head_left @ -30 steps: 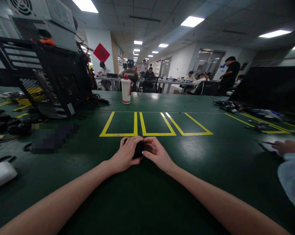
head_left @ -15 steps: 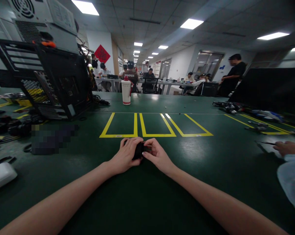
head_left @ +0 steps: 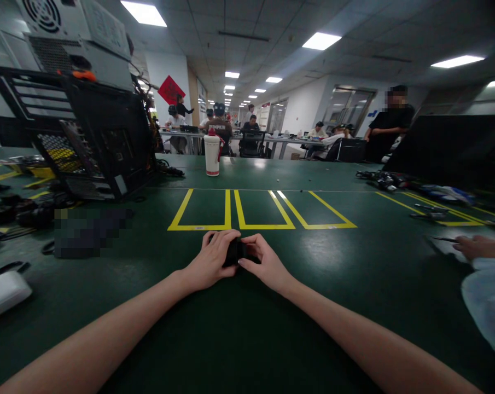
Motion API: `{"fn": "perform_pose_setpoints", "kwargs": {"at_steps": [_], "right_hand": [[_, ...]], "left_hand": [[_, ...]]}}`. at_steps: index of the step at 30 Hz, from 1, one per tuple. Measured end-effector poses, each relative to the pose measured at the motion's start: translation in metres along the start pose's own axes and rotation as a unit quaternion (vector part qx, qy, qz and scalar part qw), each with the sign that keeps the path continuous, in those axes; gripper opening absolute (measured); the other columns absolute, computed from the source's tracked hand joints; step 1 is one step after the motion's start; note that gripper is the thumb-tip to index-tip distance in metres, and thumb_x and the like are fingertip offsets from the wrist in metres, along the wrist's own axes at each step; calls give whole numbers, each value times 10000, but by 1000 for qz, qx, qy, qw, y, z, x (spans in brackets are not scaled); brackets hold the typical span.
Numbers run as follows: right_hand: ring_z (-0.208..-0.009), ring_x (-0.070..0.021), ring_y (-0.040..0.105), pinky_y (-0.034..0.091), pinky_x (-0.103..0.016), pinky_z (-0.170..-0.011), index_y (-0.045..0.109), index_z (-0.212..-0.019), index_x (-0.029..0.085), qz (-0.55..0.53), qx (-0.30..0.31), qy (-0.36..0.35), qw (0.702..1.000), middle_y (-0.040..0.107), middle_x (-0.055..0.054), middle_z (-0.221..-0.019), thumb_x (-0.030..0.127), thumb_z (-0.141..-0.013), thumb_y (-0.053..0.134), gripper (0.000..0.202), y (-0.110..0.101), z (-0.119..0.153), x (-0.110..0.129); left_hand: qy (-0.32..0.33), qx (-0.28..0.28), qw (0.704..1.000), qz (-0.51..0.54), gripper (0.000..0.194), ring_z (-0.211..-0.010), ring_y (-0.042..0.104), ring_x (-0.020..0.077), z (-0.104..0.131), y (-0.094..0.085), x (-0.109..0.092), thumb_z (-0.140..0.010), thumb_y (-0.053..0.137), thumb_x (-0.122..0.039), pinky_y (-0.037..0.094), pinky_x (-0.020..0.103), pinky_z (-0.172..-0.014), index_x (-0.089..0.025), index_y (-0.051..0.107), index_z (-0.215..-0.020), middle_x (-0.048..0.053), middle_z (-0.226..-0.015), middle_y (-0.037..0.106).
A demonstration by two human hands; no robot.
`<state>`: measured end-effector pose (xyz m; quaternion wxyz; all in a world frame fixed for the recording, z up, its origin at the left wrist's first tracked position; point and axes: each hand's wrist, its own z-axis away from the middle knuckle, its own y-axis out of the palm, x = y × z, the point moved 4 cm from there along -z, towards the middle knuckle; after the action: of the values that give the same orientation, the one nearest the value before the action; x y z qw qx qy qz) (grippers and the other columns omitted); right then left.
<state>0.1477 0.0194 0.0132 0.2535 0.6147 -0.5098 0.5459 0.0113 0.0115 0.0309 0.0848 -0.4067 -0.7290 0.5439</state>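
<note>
A small black object (head_left: 234, 253), too dark to name, is held low over the green table (head_left: 247, 339) in front of me. My left hand (head_left: 214, 257) wraps round it from the left, fingers over its top and thumb below. From the right, my right hand (head_left: 264, 261) grips its end between thumb and fingertips. Both hands hide much of the object. Just beyond them, yellow tape outlines (head_left: 264, 226) mark the tabletop.
A black computer case (head_left: 95, 142) with a power supply (head_left: 83, 38) on top stands left. A white cup (head_left: 212, 154) is ahead. Cables (head_left: 38, 210) and a white object (head_left: 5, 295) lie left. A co-worker's hand (head_left: 472, 247) holds a thin tool at right.
My left hand stays in place. The fingers of my right hand have shifted slightly on the black object's end. The co-worker's hand at right has moved a little to the left.
</note>
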Motion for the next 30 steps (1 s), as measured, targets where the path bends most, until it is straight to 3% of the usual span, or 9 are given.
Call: {"fn": "perform_pose_setpoints", "kwargs": {"at_steps": [6,14,17,24,30], "right_hand": [[-981,-156,499,389,-350,-897,401,-1002,199,31,-32,-8,999,491,-23,-994,73,-660,527,386,-1,1,1],[-1004,-192,464,376,-389,-900,407,-1080,206,163,-66,19,984,450,-50,-1073,247,-683,571,432,-14,16,7],[-1043,-226,441,359,-424,-911,410,-1124,222,208,-56,39,976,430,-58,-1131,297,-648,621,527,-21,21,6],[-1060,-251,441,328,-472,-925,483,-1067,215,237,-66,41,968,509,-56,-1083,267,-717,556,361,-32,19,-3],[-1031,-265,451,339,-472,-901,502,-1043,190,285,-113,32,951,522,-81,-1062,263,-706,568,350,-42,16,-8]], "left_hand": [[1,2,1000,6,605,-1113,377,244,0,-4,-3,-721,548,-206,202,437,-957,-216,219,-1229,84,-1186,412],[-7,-20,1000,2,594,-1124,376,238,0,0,2,-722,558,-239,181,442,-971,-221,239,-1223,78,-1183,417],[-39,-36,998,15,573,-1124,386,247,-1,5,12,-724,557,-275,204,457,-959,-225,257,-1210,76,-1183,426],[-148,-15,986,76,553,-1075,459,277,-13,15,34,-731,551,-381,314,513,-877,-236,275,-1188,90,-1144,481],[-159,-50,984,63,533,-1023,500,282,-23,21,28,-706,581,-346,383,490,-830,-197,324,-1148,109,-1092,509]]}}
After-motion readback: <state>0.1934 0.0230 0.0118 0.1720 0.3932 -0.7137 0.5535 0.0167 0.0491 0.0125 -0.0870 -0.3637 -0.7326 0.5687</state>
